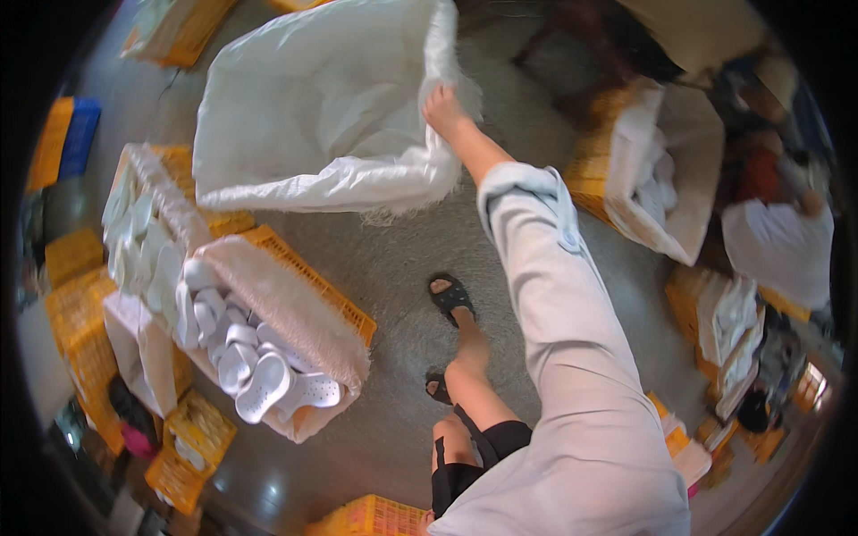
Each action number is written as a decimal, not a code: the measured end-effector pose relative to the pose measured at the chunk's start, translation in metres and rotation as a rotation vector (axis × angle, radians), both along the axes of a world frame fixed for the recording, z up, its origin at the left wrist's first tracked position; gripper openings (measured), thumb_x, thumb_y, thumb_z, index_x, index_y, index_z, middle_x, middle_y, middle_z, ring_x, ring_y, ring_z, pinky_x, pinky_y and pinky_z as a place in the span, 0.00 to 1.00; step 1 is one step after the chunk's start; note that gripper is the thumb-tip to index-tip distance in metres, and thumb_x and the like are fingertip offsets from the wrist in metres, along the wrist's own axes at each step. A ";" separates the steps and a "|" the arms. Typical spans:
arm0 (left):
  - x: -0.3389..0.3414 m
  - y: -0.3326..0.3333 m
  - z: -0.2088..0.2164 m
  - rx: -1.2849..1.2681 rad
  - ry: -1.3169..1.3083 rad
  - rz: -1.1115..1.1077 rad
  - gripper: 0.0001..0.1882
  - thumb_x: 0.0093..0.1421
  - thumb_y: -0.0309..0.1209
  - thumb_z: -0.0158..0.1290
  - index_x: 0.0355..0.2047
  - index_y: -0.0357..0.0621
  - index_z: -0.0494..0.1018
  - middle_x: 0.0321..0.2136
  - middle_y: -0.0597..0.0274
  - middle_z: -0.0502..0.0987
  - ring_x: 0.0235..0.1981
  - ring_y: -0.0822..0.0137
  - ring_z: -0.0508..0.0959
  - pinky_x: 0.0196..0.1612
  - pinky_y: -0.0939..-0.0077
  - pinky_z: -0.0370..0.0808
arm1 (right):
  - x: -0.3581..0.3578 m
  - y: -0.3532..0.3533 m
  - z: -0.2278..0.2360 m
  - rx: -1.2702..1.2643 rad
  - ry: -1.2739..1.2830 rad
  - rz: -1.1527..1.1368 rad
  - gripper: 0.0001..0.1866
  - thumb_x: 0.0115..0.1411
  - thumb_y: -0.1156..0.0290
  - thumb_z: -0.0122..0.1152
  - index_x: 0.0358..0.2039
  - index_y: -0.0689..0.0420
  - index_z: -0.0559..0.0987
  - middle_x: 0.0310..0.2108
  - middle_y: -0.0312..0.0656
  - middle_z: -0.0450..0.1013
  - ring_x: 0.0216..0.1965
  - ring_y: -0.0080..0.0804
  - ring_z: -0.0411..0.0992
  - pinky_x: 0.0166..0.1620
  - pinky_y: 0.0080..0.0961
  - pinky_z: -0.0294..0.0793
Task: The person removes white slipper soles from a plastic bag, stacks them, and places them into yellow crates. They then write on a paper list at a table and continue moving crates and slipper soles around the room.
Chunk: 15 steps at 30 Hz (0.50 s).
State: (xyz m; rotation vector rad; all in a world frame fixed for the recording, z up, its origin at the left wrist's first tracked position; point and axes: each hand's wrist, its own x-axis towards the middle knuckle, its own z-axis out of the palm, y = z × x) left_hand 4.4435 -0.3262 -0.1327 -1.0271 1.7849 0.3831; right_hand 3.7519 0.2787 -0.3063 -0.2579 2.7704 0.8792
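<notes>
While the right hand (444,109) grips a white sack (304,107) by its rim near the clogs (268,384), the left hand (426,523) shows too little to judge, and this seems positioning, calling next for steady tension.

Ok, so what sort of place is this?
Probably a shoe workshop or packing floor: white perforated clogs fill a lined crate, more yellow crates stand around, and the right hand grips a large white liner.
</notes>
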 end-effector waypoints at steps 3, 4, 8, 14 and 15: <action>-0.049 -0.026 -0.023 0.082 0.006 -0.122 0.14 0.55 0.37 0.45 0.34 0.39 0.73 0.31 0.52 0.75 0.33 0.58 0.73 0.35 0.68 0.68 | 0.029 0.061 0.050 0.279 0.324 -0.233 0.16 0.53 0.67 0.49 0.41 0.58 0.76 0.46 0.50 0.68 0.52 0.50 0.62 0.53 0.52 0.56; -0.068 -0.033 -0.031 0.113 0.011 -0.164 0.14 0.55 0.37 0.45 0.33 0.39 0.73 0.31 0.52 0.75 0.32 0.58 0.73 0.35 0.68 0.69 | 0.055 0.067 0.063 0.193 0.246 -0.240 0.16 0.53 0.67 0.49 0.41 0.58 0.76 0.45 0.50 0.69 0.51 0.49 0.62 0.53 0.51 0.56; -0.139 -0.056 -0.058 0.229 0.028 -0.320 0.14 0.55 0.37 0.45 0.32 0.39 0.73 0.30 0.53 0.75 0.30 0.59 0.73 0.33 0.68 0.69 | 0.212 0.018 0.096 -0.367 0.022 -0.346 0.11 0.45 0.66 0.58 0.29 0.55 0.78 0.32 0.42 0.72 0.38 0.36 0.68 0.39 0.36 0.64; -0.234 -0.053 -0.092 0.394 0.048 -0.578 0.13 0.55 0.36 0.45 0.31 0.39 0.73 0.28 0.54 0.75 0.28 0.60 0.73 0.30 0.68 0.69 | 0.600 -0.151 0.136 -1.096 0.039 -1.253 0.13 0.50 0.73 0.51 0.37 0.62 0.74 0.38 0.50 0.71 0.41 0.48 0.69 0.42 0.41 0.68; -0.248 -0.050 -0.094 0.416 0.042 -0.623 0.13 0.55 0.36 0.45 0.31 0.39 0.73 0.28 0.54 0.75 0.28 0.60 0.73 0.29 0.68 0.69 | 0.670 -0.185 0.147 -1.107 -0.013 -1.490 0.13 0.50 0.72 0.51 0.36 0.62 0.75 0.37 0.51 0.72 0.40 0.49 0.71 0.40 0.43 0.70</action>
